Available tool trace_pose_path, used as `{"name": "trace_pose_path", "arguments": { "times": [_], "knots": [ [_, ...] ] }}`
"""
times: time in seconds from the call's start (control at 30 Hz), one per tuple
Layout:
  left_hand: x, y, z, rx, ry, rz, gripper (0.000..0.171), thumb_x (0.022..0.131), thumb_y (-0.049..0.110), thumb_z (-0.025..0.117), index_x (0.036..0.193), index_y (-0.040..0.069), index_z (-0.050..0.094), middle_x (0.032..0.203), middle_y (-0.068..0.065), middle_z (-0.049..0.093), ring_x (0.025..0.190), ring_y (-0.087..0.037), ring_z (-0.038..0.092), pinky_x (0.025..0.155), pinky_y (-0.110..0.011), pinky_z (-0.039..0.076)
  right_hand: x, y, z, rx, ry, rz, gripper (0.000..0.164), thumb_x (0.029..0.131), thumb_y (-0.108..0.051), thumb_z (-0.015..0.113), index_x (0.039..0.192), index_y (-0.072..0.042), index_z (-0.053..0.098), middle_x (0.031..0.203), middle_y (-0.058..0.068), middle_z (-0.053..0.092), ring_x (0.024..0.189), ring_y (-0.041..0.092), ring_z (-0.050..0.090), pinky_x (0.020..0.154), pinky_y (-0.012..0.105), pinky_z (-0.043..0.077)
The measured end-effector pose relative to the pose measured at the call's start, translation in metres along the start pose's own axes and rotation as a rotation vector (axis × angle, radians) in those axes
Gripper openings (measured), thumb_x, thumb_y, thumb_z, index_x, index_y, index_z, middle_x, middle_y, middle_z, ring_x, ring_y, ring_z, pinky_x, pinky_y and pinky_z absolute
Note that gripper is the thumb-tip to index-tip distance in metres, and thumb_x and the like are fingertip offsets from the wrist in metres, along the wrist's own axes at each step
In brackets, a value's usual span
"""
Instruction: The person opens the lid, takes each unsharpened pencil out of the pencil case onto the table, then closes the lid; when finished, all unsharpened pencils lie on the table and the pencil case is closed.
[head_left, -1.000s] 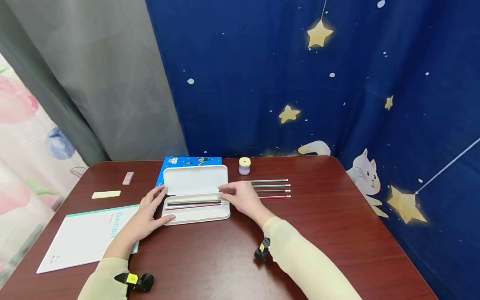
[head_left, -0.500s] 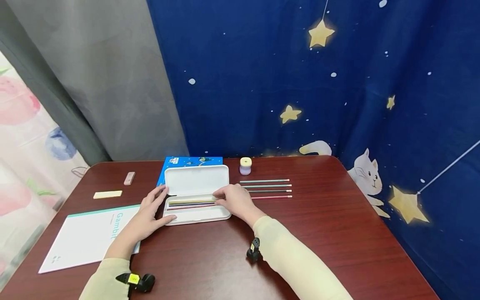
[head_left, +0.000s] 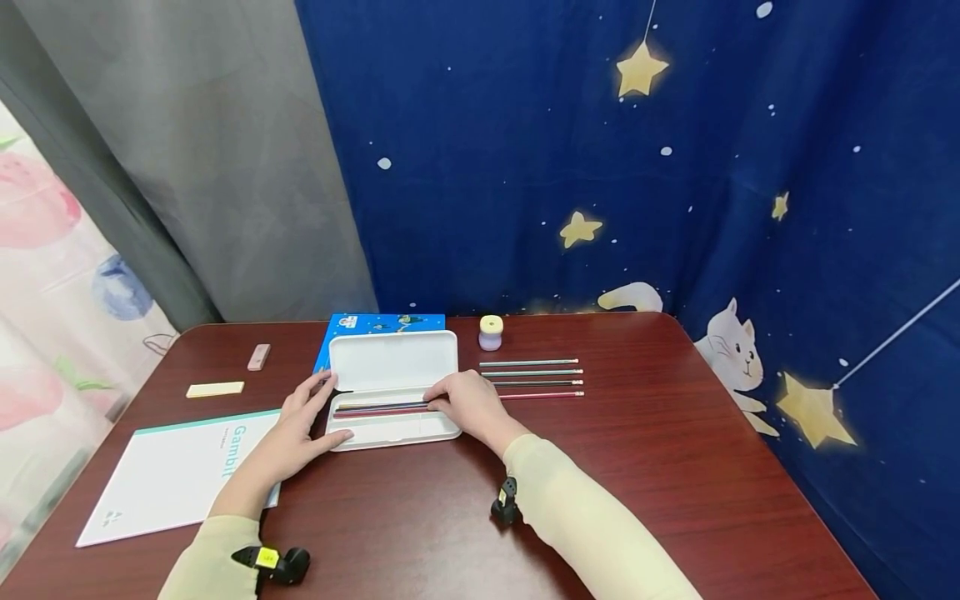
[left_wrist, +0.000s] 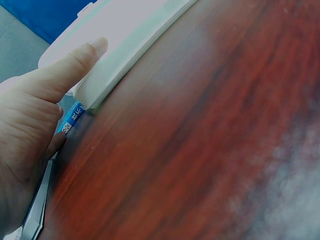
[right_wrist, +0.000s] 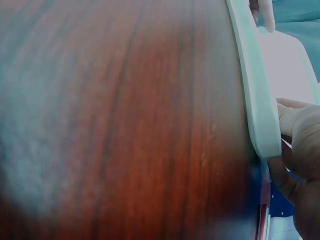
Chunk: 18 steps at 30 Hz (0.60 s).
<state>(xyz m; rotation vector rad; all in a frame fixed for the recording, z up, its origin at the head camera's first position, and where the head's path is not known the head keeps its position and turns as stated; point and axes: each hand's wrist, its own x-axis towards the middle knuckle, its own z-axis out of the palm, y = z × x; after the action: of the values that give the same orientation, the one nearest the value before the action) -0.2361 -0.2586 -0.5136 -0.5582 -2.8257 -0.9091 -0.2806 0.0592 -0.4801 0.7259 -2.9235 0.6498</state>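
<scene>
A white pencil case (head_left: 393, 361) stands with its lid raised in the head view. Several pencils (head_left: 378, 408), dark and red among them, lie close together in its tray. My left hand (head_left: 300, 421) holds the left end of the case, its thumb (left_wrist: 82, 60) over the front wall and its other fingers along the side. At the right end my right hand (head_left: 471, 404) reaches into the tray and pinches the pencils near their ends; the exact finger contact is partly hidden. The right wrist view shows that hand (right_wrist: 305, 145) at the case's corner.
Several pencils (head_left: 532, 372) lie in a row on the table right of the case. A yellow-and-purple container (head_left: 491, 332) stands behind, a blue book (head_left: 390, 322) lies behind the case. On the left are a notebook (head_left: 165, 475), a pink eraser (head_left: 258, 357) and a cream strip (head_left: 215, 389).
My right hand has moved left from the case's right edge onto the pencils inside. Those pencils now lie closer together. My left hand stays in place on the case.
</scene>
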Motion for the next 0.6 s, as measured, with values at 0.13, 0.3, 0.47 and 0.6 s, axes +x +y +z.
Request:
{"name": "trace_pose_path", "arguments": {
  "times": [0.13,0.3,0.47,0.6],
  "knots": [
    [0.000,0.000,-0.001,-0.006,-0.002,-0.001,0.101,0.091,0.045,0.080,0.168,0.012,0.022,0.169,-0.020,0.018,0.147,-0.045,0.022,0.108,-0.076,0.035,-0.001,0.003,0.001,0.015,0.041,-0.014,0.014,0.094,-0.029,0.080,0.107,-0.032,0.085,0.104,-0.013,0.079,0.101,0.005,0.071,0.083,0.027,0.058],
    [0.000,-0.001,0.001,-0.004,-0.004,0.002,0.101,0.091,0.045,0.079,0.168,0.012,0.022,0.169,-0.020,0.018,0.147,-0.046,0.021,0.108,-0.076,0.035,-0.004,0.012,-0.002,0.108,0.082,-0.052,0.015,0.095,-0.022,0.079,0.109,-0.026,0.084,0.107,-0.010,0.078,0.103,0.006,0.070,0.089,0.026,0.057],
    [0.000,-0.003,0.002,-0.004,-0.002,0.006,0.102,0.092,0.046,0.079,0.168,0.013,0.021,0.169,-0.020,0.018,0.147,-0.046,0.021,0.107,-0.076,0.035,-0.011,0.028,-0.010,0.135,0.167,-0.100,0.015,0.095,-0.014,0.078,0.108,-0.020,0.084,0.105,-0.005,0.078,0.101,0.010,0.072,0.091,0.029,0.057],
    [0.000,-0.003,0.001,-0.006,0.000,0.008,0.101,0.092,0.045,0.079,0.168,0.012,0.021,0.169,-0.021,0.017,0.146,-0.046,0.021,0.107,-0.076,0.035,-0.017,0.040,-0.018,0.172,0.224,-0.075,0.013,0.094,-0.014,0.079,0.104,-0.020,0.084,0.100,-0.006,0.077,0.091,0.009,0.070,0.084,0.028,0.057]
  ]
}}
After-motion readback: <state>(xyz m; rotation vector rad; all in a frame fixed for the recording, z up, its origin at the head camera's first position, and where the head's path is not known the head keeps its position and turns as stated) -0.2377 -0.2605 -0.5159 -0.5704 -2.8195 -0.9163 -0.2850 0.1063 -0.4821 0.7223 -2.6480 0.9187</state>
